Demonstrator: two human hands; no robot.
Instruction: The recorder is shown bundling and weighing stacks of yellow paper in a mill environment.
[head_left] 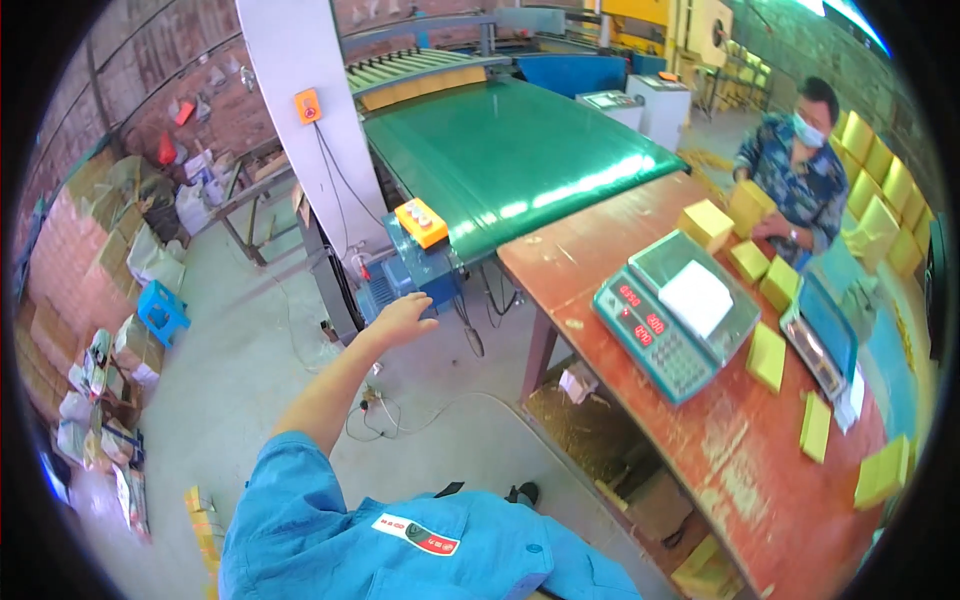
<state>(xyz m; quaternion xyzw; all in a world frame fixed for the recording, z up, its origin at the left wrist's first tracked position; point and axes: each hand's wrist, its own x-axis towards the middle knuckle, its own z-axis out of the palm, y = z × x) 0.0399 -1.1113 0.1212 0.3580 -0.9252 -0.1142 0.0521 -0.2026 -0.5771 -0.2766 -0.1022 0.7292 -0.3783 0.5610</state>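
Note:
My left hand (402, 320) reaches forward from a blue short sleeve, its fingers stretched out and holding nothing. Just beyond it is a blue motor housing (415, 260) at the conveyor's near corner. On that corner sits an orange control box (421, 223) with several buttons; a gap shows between it and my fingers. The wide green conveyor belt (520, 150) runs away behind the box. My right hand is out of view.
A red-brown table (700, 430) on the right bears a teal digital scale (655, 350) and several yellow blocks (766, 357). Across it, a masked person (800, 170) handles a yellow block. A white pillar (300, 60) stands by the conveyor; cables (440, 405) lie on the floor.

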